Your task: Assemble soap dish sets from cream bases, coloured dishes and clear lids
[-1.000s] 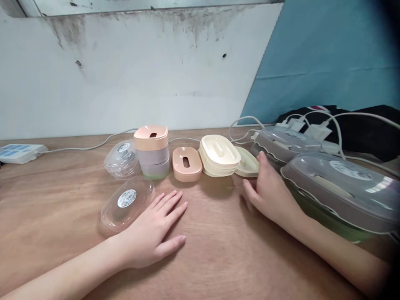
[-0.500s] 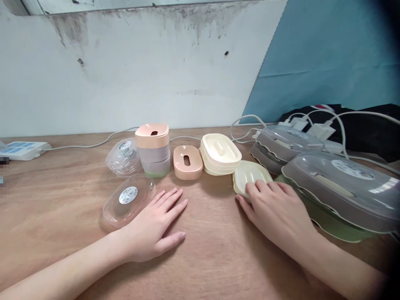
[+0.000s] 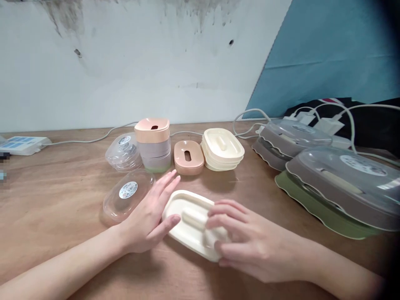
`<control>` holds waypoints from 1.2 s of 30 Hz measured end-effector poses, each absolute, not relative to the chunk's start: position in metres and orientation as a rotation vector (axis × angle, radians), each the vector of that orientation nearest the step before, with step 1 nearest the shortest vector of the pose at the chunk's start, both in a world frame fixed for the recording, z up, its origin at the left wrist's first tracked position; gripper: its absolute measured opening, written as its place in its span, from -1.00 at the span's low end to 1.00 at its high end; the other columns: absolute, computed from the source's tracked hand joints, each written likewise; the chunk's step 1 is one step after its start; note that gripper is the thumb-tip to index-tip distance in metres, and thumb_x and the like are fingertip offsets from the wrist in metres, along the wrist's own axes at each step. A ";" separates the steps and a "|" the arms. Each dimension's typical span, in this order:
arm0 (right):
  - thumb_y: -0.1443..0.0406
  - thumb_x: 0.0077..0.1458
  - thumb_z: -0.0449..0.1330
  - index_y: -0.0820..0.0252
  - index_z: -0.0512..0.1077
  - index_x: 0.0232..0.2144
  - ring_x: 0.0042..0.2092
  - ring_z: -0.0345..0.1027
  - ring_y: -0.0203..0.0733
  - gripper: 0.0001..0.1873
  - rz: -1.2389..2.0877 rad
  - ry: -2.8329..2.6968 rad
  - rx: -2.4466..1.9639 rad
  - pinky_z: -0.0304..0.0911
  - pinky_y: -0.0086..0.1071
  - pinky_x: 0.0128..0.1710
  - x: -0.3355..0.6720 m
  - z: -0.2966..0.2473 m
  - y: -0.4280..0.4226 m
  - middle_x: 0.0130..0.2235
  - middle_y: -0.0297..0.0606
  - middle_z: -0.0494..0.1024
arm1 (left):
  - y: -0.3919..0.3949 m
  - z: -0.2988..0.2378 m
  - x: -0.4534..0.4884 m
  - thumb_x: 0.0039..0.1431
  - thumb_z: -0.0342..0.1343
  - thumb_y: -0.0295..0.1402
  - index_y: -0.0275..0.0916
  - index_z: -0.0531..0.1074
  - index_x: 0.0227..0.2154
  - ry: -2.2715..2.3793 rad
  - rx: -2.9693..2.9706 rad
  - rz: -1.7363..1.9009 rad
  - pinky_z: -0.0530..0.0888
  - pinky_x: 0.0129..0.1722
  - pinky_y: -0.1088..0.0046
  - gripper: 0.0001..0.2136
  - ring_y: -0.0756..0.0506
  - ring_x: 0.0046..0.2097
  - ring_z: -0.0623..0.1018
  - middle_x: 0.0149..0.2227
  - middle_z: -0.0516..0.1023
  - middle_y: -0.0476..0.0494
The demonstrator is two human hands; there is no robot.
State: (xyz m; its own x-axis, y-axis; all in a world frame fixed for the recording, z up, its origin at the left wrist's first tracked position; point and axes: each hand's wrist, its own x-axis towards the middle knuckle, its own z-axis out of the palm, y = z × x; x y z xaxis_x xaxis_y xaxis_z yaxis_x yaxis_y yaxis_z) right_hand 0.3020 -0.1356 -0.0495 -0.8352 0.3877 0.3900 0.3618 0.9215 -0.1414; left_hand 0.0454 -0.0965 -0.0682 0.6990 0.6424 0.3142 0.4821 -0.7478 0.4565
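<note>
A cream rounded plastic tray (image 3: 187, 235) with a raised ridge down its middle lies between my hands, a little above or on the table. My right hand (image 3: 246, 237) curls its fingers round the tray's right end and covers part of it. At the left end, my left hand (image 3: 153, 216) has its fingers stretched out and its thumb over the rim; whether it presses on the tray I cannot tell. Beyond stands a stack of similar cream trays (image 3: 222, 146). Left of that stack is a peach box (image 3: 188, 158) with a slot in its top.
Peach-topped stacked boxes (image 3: 153, 139) stand behind my left hand, beside stacked clear lids (image 3: 123, 152). A single clear lid (image 3: 120, 204) lies nearer. Large grey-lidded containers (image 3: 343, 179) fill the right side, with white cables and plugs (image 3: 329, 125) behind them. A white device (image 3: 25, 144) sits far left.
My right hand has brought the cream tray from beside the grey-lidded containers leftward to the middle, in front of me. My left hand has turned upward, its thumb now at the tray's edge.
</note>
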 end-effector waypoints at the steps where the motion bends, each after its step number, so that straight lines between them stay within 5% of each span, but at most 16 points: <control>1: 0.34 0.16 0.10 0.15 0.44 -0.37 0.03 0.21 -0.09 -0.88 0.064 -2.643 -0.604 0.18 -0.19 0.03 0.306 -0.052 -0.131 -0.12 -0.16 0.44 | -0.096 -0.067 0.046 0.33 -0.21 -0.15 -0.20 -0.17 0.28 0.871 2.578 0.608 0.08 0.24 0.04 -0.46 -0.27 0.32 -0.03 0.33 -0.12 -0.29; 6: 0.25 0.18 0.07 0.12 0.35 -0.04 0.23 0.01 0.02 -0.72 0.195 -2.646 -0.964 0.20 -0.07 0.06 0.318 -0.064 -0.115 0.15 0.00 0.23 | -0.096 -0.067 0.050 0.30 -0.13 -0.17 -0.27 0.13 0.18 0.896 2.600 0.415 0.20 0.18 0.05 -0.54 -0.29 0.26 0.14 0.25 0.12 -0.35; 12: 0.25 0.19 0.04 0.18 0.28 -0.02 0.21 0.08 -0.03 -0.69 0.311 -2.626 -1.081 0.21 -0.09 0.08 0.314 -0.064 -0.117 0.17 0.03 0.23 | -0.094 -0.070 0.048 0.28 -0.11 -0.10 -0.23 0.12 0.17 0.963 2.627 0.475 0.20 0.17 0.02 -0.52 -0.29 0.25 0.15 0.24 0.13 -0.33; 17: 0.27 0.18 0.05 0.17 0.27 -0.02 0.22 0.09 -0.03 -0.70 0.297 -2.606 -1.053 0.24 -0.11 0.07 0.313 -0.063 -0.119 0.17 0.02 0.23 | -0.093 -0.066 0.048 0.05 0.15 -0.02 -0.29 -0.05 0.23 0.891 2.687 0.351 0.19 0.16 -0.04 -0.20 -0.36 0.27 0.08 0.26 0.04 -0.46; 30: 0.20 0.15 0.09 0.14 0.28 -0.01 0.17 0.16 -0.01 -0.65 0.212 -2.585 -1.046 0.27 -0.09 0.04 0.318 -0.068 -0.115 0.14 0.01 0.26 | -0.096 -0.067 0.052 0.15 0.10 -0.16 -0.30 0.03 0.20 0.931 2.683 0.361 0.15 0.18 -0.05 -0.37 -0.33 0.28 0.03 0.27 0.01 -0.45; 36: 0.27 0.25 -0.09 0.22 0.11 0.12 0.24 0.06 -0.10 -0.60 0.152 -2.453 -1.021 0.19 -0.11 0.12 0.306 -0.061 -0.102 0.21 0.03 0.17 | -0.096 -0.070 0.052 0.14 0.11 -0.16 -0.28 0.04 0.19 0.913 2.676 0.405 0.16 0.17 -0.06 -0.38 -0.34 0.28 0.04 0.27 0.02 -0.45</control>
State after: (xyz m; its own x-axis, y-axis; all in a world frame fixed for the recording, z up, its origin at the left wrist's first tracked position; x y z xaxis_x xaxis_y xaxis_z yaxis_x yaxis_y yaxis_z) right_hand 0.3057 -0.1022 -0.0611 -0.6090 0.6937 0.3846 0.6411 0.7160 -0.2764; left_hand 0.0523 -0.0959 -0.0698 0.7605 0.6266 0.1703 0.5469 -0.7595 0.3523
